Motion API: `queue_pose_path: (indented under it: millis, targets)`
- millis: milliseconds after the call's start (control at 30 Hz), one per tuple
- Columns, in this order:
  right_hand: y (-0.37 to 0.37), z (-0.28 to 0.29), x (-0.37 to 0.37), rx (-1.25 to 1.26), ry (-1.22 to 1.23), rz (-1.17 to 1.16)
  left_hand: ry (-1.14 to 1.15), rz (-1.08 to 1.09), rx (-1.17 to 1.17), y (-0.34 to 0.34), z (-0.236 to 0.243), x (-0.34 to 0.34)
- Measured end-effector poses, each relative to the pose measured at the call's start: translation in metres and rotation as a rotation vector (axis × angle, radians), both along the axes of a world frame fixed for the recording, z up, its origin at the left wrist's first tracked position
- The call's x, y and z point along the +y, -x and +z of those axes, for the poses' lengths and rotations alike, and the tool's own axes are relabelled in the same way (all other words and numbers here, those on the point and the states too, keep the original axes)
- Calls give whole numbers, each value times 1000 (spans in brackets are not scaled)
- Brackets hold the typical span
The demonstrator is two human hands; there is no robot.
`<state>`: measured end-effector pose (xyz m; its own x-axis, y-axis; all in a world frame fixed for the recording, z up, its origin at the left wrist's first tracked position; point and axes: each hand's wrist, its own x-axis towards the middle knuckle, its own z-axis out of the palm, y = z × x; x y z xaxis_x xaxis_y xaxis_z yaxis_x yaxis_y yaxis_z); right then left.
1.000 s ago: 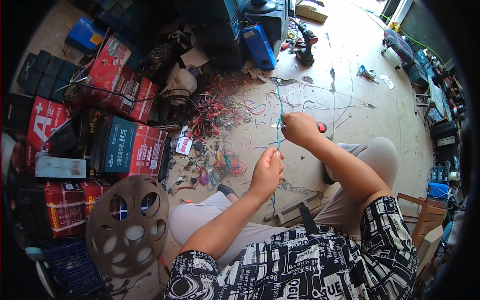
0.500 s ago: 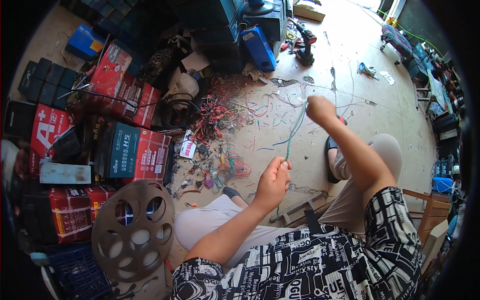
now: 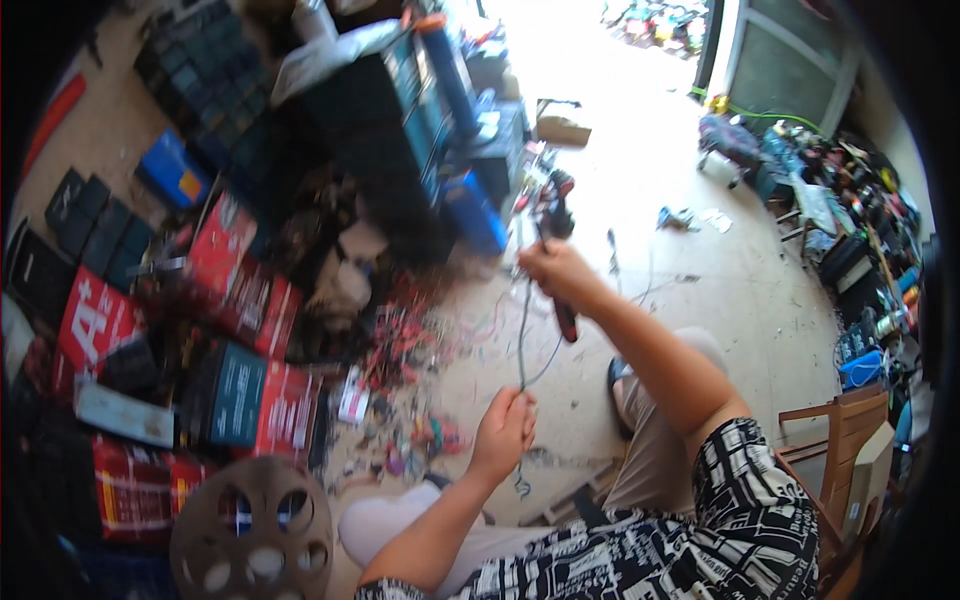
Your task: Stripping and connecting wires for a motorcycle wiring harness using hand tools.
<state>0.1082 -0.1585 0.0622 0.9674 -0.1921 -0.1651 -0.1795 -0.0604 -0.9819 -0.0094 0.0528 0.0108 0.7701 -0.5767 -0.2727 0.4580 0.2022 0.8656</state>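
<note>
Head view: above the floor (image 3: 720, 300), the left hand (image 3: 503, 430) pinches a greenish wire (image 3: 521, 340), which runs up to the right hand (image 3: 558, 270), closed around a red-and-black tool (image 3: 568, 325); blur hides its tip. A drill (image 3: 557, 207) stands toward the floor's far edge.

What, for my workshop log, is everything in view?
wire: at least one, greenish, centre
tool: one, red-and-black, in right grip
drill: one, red-and-black, beyond right grip
wire scraps: many, mostly red, floor, left
cartons: several, mostly red, left
perforated disc: one, brownish, lower left
upright box: one, blue, upper centre
wooden furniture: one piece, brown, lower right
clutter: uncountable, mixed, right edge
left grip: one, bare, on wire
right grip: one, bare, on tool
trouser legs: two, pale, lower centre
</note>
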Motion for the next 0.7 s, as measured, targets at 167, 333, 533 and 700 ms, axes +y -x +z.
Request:
queue_pose_path:
  millis: [167,333,533,700]
  targets:
    - [8,8,14,-82,200,144,-60,128,-131,-17,18,0]
    - [16,6,20,-105,261,125,-150,193,-110,-41,30,-10]
    - [10,17,23,-261,576,63,-149,181,-26,-58,33,-16]
    - [8,5,16,-227,595,-23,-181,138,64,-69,23,-32]
